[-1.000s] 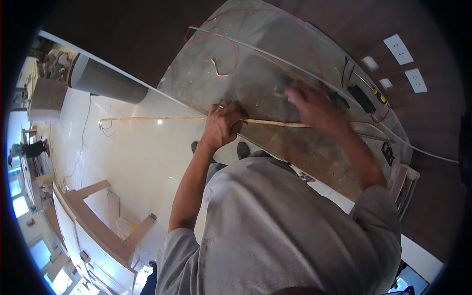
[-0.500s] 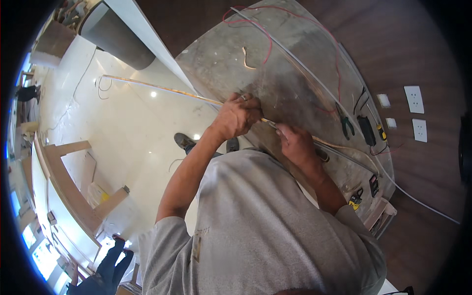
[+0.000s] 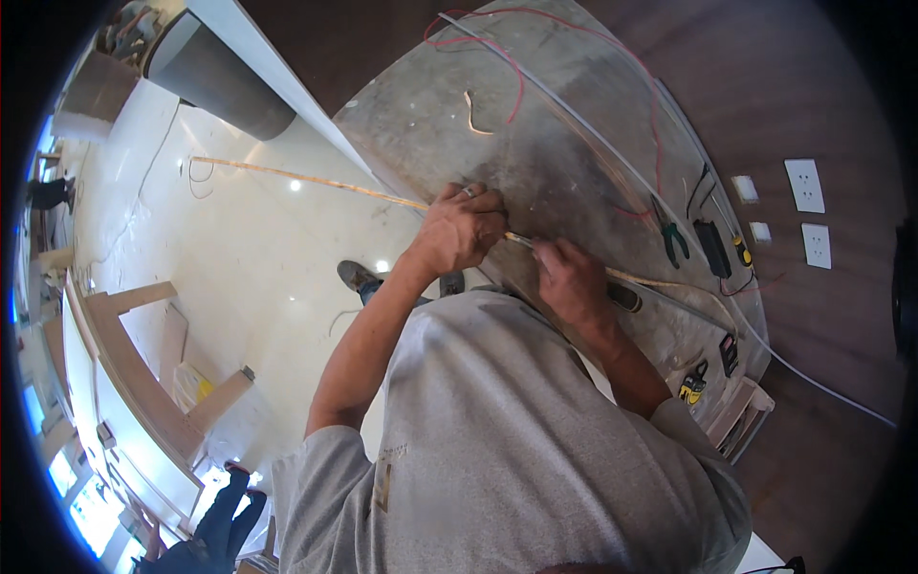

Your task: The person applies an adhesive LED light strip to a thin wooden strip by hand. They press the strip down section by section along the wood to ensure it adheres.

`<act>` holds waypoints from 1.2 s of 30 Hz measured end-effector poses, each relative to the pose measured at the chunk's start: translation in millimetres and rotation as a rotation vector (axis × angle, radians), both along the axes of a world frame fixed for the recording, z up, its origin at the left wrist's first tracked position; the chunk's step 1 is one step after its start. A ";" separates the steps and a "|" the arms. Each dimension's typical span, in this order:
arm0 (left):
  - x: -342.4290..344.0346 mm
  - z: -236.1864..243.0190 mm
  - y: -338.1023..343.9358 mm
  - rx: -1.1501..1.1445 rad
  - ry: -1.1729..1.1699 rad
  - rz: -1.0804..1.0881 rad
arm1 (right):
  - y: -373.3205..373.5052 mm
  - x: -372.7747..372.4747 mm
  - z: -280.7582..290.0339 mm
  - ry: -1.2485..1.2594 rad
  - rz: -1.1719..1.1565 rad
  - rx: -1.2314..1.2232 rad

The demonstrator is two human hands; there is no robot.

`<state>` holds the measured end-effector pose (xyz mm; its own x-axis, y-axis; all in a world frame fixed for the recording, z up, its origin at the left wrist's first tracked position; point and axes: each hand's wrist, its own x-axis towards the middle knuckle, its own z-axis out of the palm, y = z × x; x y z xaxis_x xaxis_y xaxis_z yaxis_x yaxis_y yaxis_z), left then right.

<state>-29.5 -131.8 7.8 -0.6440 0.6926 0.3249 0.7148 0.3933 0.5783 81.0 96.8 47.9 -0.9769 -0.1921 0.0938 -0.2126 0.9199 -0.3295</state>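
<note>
A long thin strip (image 3: 306,179), orange-tan and pale along its length, runs from the far left across to my hands. My left hand (image 3: 461,225) is closed around it in the middle of the view, its fingers curled and a ring on one. Just to the right, my right hand (image 3: 572,282) is closed on the strip's continuation. Between the two hands a short pale, silvery piece shows; its exact kind is too small to tell. Beyond my right hand a tan length (image 3: 660,282) continues over the worktop toward the right. My fingertips are partly hidden.
The grey worktop (image 3: 574,96) holds a red wire (image 3: 524,81), green-handled pliers (image 3: 674,246), a black box (image 3: 711,249), a yellow-and-black tool (image 3: 692,383) and a short tan offcut (image 3: 470,113). Wall sockets (image 3: 804,186) are at right; a wooden frame (image 3: 163,383) and another person (image 3: 220,526) at left.
Both hands stay closed in nearly the same place. My right hand has turned slightly and shifted a little left, and the strip's far left part has moved slightly.
</note>
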 end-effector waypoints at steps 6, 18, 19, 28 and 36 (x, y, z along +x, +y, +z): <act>0.9 3.2 0.2 0.004 -0.003 0.010 | -5.1 2.6 -2.2 0.039 0.014 0.089; 3.7 6.2 5.8 0.001 -0.006 0.022 | -13.0 10.0 -0.9 0.040 -0.006 0.126; 3.5 4.9 6.0 0.001 -0.014 0.028 | -14.1 9.8 -0.7 0.043 0.003 0.129; 4.6 2.0 8.3 0.002 0.015 0.043 | -19.2 7.6 4.3 0.066 0.035 0.205; 4.0 -2.3 7.3 -0.010 0.007 0.038 | -17.9 2.5 -0.2 0.073 0.056 0.196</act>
<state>-25.5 -124.5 5.6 -0.6677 0.6710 0.3225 0.7031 0.4260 0.5694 83.4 78.9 47.7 -0.9561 -0.2677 0.1190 -0.2821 0.9509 -0.1273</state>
